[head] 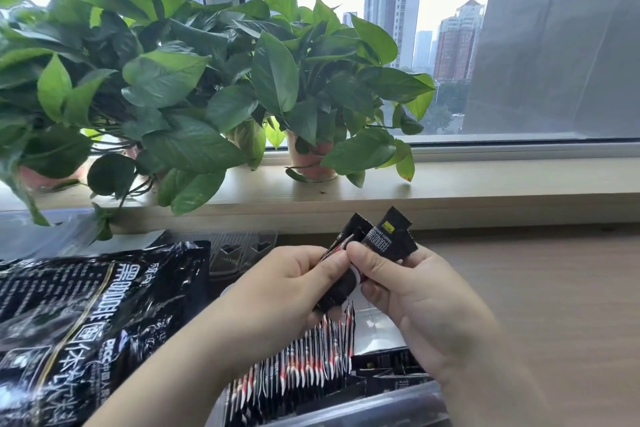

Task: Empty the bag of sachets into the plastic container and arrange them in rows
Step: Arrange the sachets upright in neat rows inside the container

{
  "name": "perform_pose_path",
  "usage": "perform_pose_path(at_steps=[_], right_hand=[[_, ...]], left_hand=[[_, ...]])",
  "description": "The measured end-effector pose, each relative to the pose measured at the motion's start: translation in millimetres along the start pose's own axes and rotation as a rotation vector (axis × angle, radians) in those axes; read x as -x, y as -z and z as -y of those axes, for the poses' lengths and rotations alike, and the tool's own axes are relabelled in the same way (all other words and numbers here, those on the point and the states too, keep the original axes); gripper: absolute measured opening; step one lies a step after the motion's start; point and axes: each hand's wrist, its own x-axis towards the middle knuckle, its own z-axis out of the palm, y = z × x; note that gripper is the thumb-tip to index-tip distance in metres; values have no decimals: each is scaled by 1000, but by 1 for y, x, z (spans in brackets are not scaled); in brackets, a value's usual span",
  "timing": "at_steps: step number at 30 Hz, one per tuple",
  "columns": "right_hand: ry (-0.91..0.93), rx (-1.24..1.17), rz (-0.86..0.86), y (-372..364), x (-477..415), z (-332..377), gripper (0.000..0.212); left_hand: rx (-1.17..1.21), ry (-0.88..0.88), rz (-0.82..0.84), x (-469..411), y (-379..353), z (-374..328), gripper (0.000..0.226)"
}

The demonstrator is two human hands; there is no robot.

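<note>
Window glass (450, 10) fills the back, with leafy potted plants (173, 80) standing on the sill (485, 180) before it. Below, the wooden tabletop (561, 288) carries a big black bag (86, 315) lying flat at the left, and a clear plastic container (346, 409) at the bottom edge. Inside the container a row of sachets (304, 357) stands on edge along the left side, and more dark sachets (391, 367) lie loose to the right of it. Both hands hover above the container. The left hand (277, 291) has its grip pinched on a dark sachet (337, 291), thumb on top. The right hand (415, 291) has its grip pinched on a black sachet with a yellow mark (391, 236), which tilts up just beside the other.
</note>
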Motion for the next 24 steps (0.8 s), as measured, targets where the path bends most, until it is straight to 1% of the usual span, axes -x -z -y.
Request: perform_pose_path(at_steps=[3,6,8,11,12,16,20,24], right_hand=[[-13,94,-3,0,0,0,43],[39,196,-54,4,0,4,39],[72,296,-97,8,0,6,34],[102,366,-62,5,0,3,19],[116,382,-57,4,0,1,18],[159,436,-16,3,-2,-3,26],[176,461,57,4,-3,-5,31],[200,536,102,5,-6,-11,37]], left_hand=[[-171,-60,-10,-1,7,6,41],[-230,-70,-20,-2,14,11,39],[-242,-71,-13,-2,16,12,38],[-326,-83,2,-2,16,12,35],[-356,-80,6,-2,17,12,34],[-407,-87,18,-1,19,9,31],[-457,-100,65,-1,22,11,25],[-507,-93,86,-2,23,16,16]])
